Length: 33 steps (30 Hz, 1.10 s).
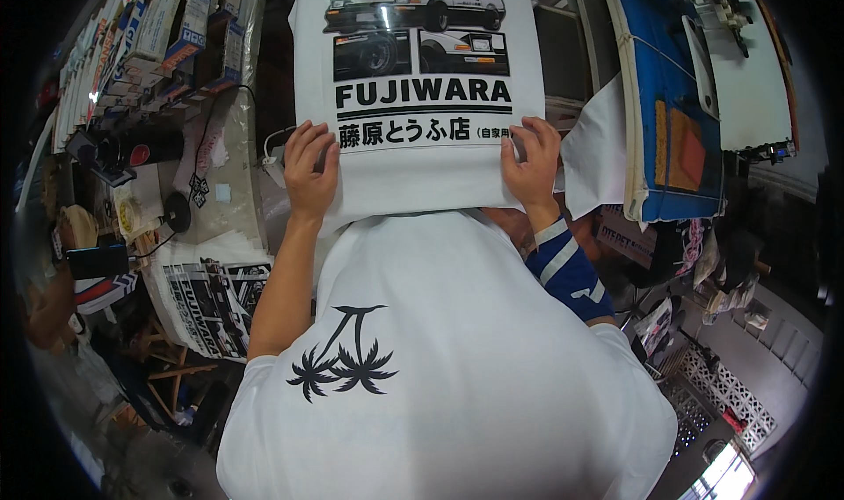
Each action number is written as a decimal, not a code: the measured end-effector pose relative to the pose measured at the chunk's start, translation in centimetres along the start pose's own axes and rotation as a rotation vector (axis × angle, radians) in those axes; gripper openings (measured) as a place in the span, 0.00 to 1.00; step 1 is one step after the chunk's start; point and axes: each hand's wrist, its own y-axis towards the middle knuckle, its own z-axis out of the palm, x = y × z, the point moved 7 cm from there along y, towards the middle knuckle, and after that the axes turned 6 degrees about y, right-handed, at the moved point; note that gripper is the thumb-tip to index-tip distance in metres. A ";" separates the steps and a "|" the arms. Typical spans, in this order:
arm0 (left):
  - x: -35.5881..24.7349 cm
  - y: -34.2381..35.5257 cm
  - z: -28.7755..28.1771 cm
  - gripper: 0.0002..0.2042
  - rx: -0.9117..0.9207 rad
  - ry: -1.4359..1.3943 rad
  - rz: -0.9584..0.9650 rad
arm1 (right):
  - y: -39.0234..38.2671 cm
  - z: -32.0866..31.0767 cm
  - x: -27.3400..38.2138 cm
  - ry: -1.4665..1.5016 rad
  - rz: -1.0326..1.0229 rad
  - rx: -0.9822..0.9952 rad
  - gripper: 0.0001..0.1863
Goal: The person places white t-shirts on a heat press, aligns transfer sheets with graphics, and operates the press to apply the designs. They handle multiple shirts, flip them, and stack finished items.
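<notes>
A white T-shirt (422,182) lies spread out in front of me. On its front is a black-and-white print (374,59) with pictures of a car and lines of large lettering; a glossy shine shows on its upper part. Beside the print's lower left corner rests my left hand (312,170), fingers bent and thumb apart, touching the shirt. My right hand (534,159) lies likewise at the lower right corner, with a gap between thumb and fingers. Neither hand visibly grips anything, though the fingertips' undersides are hidden.
Stacked boxes (171,30) fill a shelf at the far left. Below them, more printed sheets (215,302) lie near a phone-like dark device (98,261). To the right stands a blue padded surface (673,78) with a sponge-like block (693,148), beside hanging white cloth (598,153).
</notes>
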 end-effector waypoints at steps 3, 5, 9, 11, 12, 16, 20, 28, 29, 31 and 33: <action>-0.1 0.1 0.0 0.09 -0.003 0.006 0.009 | 0.0 -0.1 0.1 0.004 -0.003 -0.006 0.12; -0.1 0.1 0.0 0.09 -0.008 0.006 0.007 | -0.1 0.0 0.0 0.013 0.003 -0.009 0.12; -0.2 0.0 -0.1 0.09 -0.016 0.012 0.008 | -0.1 0.0 0.1 0.010 0.003 -0.009 0.12; -0.2 -0.1 -0.1 0.09 -0.016 0.021 0.012 | 0.0 -0.1 0.2 0.003 -0.003 -0.003 0.12; -0.5 0.2 -0.1 0.09 -0.016 0.021 0.017 | 0.1 -0.2 0.1 -0.005 -0.005 -0.003 0.12; -0.5 1.5 -0.2 0.09 0.030 0.135 -0.020 | 0.2 -1.1 -3.2 0.127 0.156 -0.049 0.11; 7.1 1.9 0.6 0.14 0.019 -0.187 -0.531 | -2.3 0.1 -12.9 0.634 1.022 -0.060 0.12; 17.1 -6.4 -1.3 0.20 0.443 -0.892 -1.065 | -5.0 -3.6 -13.2 1.005 1.226 0.104 0.17; 17.6 -6.6 -2.0 0.20 0.443 -0.908 -1.028 | -5.3 -4.0 -13.1 0.982 1.219 0.102 0.17; 16.2 -5.8 -3.5 0.19 0.427 -0.835 -0.985 | -5.5 -4.2 -13.1 0.946 1.192 0.111 0.18; 14.9 -5.6 -4.9 0.18 0.430 -0.665 -0.959 | -5.8 -5.9 -13.6 0.776 1.182 0.068 0.19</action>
